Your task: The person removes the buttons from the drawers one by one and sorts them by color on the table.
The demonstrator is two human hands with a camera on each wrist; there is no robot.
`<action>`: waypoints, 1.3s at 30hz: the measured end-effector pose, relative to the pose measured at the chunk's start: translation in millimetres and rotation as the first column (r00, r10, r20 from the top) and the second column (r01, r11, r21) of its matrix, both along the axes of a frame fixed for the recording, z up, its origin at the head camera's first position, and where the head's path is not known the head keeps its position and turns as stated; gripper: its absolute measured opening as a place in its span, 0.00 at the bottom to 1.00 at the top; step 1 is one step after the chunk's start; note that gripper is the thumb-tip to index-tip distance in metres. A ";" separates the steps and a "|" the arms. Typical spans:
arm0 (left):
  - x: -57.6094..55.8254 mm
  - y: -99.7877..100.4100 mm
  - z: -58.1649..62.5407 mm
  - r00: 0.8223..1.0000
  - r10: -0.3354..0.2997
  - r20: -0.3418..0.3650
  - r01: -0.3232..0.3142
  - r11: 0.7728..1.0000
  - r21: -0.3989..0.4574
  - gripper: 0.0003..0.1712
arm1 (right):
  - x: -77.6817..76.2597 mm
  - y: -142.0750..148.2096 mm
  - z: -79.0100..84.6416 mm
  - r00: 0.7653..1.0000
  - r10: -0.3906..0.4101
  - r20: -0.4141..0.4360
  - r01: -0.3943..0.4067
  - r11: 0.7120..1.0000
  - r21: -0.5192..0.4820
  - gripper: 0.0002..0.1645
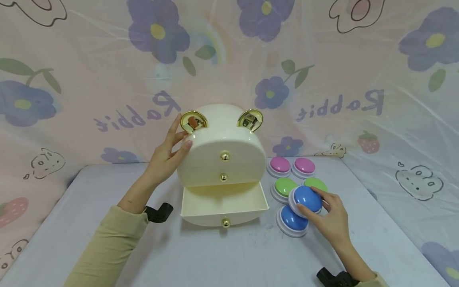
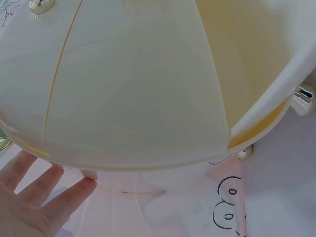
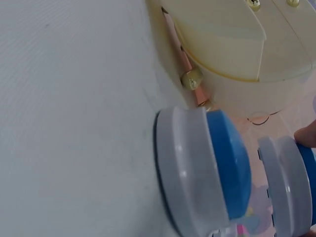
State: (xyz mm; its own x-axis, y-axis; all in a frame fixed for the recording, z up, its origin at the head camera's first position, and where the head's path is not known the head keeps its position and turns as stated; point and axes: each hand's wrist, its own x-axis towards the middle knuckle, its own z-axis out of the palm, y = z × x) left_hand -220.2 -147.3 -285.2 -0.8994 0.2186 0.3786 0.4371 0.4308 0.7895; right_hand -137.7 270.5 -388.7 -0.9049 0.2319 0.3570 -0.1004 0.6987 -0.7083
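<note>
A white storage box [image 1: 211, 159] with gold-rimmed ears stands mid-table, its bottom drawer [image 1: 225, 217] pulled out. My left hand [image 1: 165, 155] rests on the box's left side beside the ear, fingers extended. In the left wrist view, the fingertips of that hand [image 2: 44, 197] touch the box's edge. My right hand [image 1: 331, 217] pinches a blue push button [image 1: 307, 198] with a white base between thumb and fingers, tilted and raised. In the right wrist view, the held button [image 3: 286, 182] appears at the right edge. Below it another blue button [image 1: 293, 219] lies on the table.
Two green buttons, one in front [image 1: 285, 186] and one partly hidden behind the held button [image 1: 316, 183], lie right of the box. Farther back are two pink buttons, a left one [image 1: 279, 164] and a right one [image 1: 304, 165]. A patterned curtain [image 1: 222, 75] hangs behind the table.
</note>
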 end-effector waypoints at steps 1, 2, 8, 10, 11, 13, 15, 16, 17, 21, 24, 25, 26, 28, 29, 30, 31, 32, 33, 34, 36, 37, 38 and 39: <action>0.0 0.1 0.0 1.000 -0.001 0.001 0.001 1.000 0.001 0.42 | 0.5 1.5 -1.4 1.000 -0.008 0.003 0.008 1.000 0.002 0.38; 0.0 0.1 0.0 1.000 -0.001 0.001 0.001 1.000 0.002 0.42 | 1.1 3.0 -2.6 1.000 -0.012 0.005 0.012 1.000 -0.004 0.39; 0.0 0.1 -0.3 1.000 -0.001 0.001 0.001 1.000 0.005 0.42 | 4.2 13.3 -8.1 0.997 -0.066 0.030 0.066 0.998 0.001 0.40; 0.0 0.0 -0.3 1.000 -0.003 0.002 0.003 1.000 0.005 0.42 | 5.2 16.7 -8.6 0.996 -0.083 0.030 0.083 0.997 0.002 0.40; -0.1 0.0 -0.3 1.000 -0.004 0.002 0.004 1.000 0.006 0.42 | 5.7 18.2 -8.8 0.995 -0.091 0.032 0.091 0.996 0.006 0.40; -0.1 0.0 -0.3 1.000 -0.003 0.003 0.003 1.000 0.005 0.42 | 6.8 21.0 -8.9 0.994 -0.103 0.038 0.103 0.995 0.012 0.40; -0.2 0.0 -0.3 1.000 -0.003 0.002 0.003 1.000 0.005 0.42 | 7.7 23.7 -9.4 0.993 -0.110 0.050 0.110 0.994 0.012 0.41; -0.3 0.0 -0.2 1.000 -0.003 0.002 0.003 1.000 0.005 0.42 | 8.1 25.0 -9.7 0.992 -0.112 0.058 0.111 0.994 0.013 0.41; -0.3 0.0 -0.2 1.000 -0.003 0.000 0.003 1.000 0.005 0.42 | 8.4 26.5 -10.2 0.992 -0.113 0.064 0.112 0.994 0.016 0.41; -0.3 0.1 0.0 1.000 -0.003 0.000 0.003 1.000 0.005 0.42 | 9.0 32.8 -13.1 0.989 -0.121 0.080 0.119 0.993 0.026 0.42; -0.1 0.3 0.4 1.000 -0.003 0.001 0.003 1.000 0.002 0.42 | 9.3 36.9 -15.5 0.986 -0.141 0.093 0.137 0.990 0.044 0.42; 0.1 0.3 0.4 1.000 -0.003 0.001 0.003 1.000 0.001 0.42 | 9.4 38.0 -16.1 0.984 -0.144 0.100 0.140 0.989 0.049 0.42; 0.3 0.2 0.4 1.000 -0.002 0.002 0.002 1.000 -0.001 0.42 | 9.5 39.0 -16.7 0.983 -0.147 0.110 0.142 0.988 0.054 0.42; 0.5 0.2 0.5 1.000 -0.001 0.000 0.001 1.000 -0.003 0.42 | 10.1 40.5 -17.2 0.979 -0.156 0.132 0.148 0.987 0.068 0.42; 0.7 0.2 0.5 1.000 0.000 0.000 0.000 1.000 -0.004 0.42 | 10.2 41.4 -17.6 0.977 -0.157 0.146 0.147 0.986 0.076 0.43; 0.8 0.1 0.5 1.000 0.000 -0.001 0.000 1.000 -0.005 0.42 | 10.2 42.3 -18.1 0.975 -0.157 0.158 0.146 0.986 0.082 0.43; 0.8 0.0 0.8 1.000 0.001 -0.002 -0.001 1.000 -0.005 0.42 | 10.1 43.2 -18.5 0.973 -0.157 0.169 0.144 0.986 0.086 0.43; 0.9 -0.1 0.9 1.000 0.001 -0.002 -0.001 1.000 -0.005 0.42 | 10.2 44.0 -18.9 0.971 -0.160 0.179 0.146 0.985 0.092 0.44; 0.7 -0.1 1.0 1.000 0.000 -0.003 0.000 1.000 -0.004 0.42 | 10.1 45.1 -19.5 0.968 -0.163 0.188 0.146 0.984 0.100 0.44; 0.8 -0.1 1.1 1.000 -0.001 -0.002 0.001 1.000 -0.004 0.42 | 10.1 46.1 -20.1 0.968 -0.163 0.193 0.146 0.984 0.101 0.44; 0.9 -0.1 1.4 1.000 -0.001 -0.001 0.001 1.000 -0.004 0.42 | 10.1 48.4 -21.5 0.965 -0.166 0.202 0.149 0.984 0.100 0.44; 1.0 -0.1 1.5 1.000 -0.001 0.000 0.001 1.000 -0.006 0.42 | 9.9 49.5 -22.3 0.964 -0.168 0.207 0.149 0.983 0.103 0.44; 1.0 0.0 1.6 1.000 -0.001 0.002 0.001 1.000 -0.006 0.42 | 9.7 50.6 -23.0 0.962 -0.170 0.214 0.150 0.983 0.107 0.44; 1.1 0.1 1.8 1.000 -0.002 0.000 0.002 1.000 -0.008 0.42 | 9.2 51.6 -23.8 0.960 -0.170 0.222 0.149 0.983 0.108 0.44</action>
State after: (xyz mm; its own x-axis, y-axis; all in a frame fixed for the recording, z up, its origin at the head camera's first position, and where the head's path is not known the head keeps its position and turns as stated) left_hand -219.2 -147.2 -283.4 -0.8992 0.2230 0.3765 0.4374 0.4364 0.7863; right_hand -128.5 322.1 -412.5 -0.9187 0.3563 0.1704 0.1751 0.7541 -0.6330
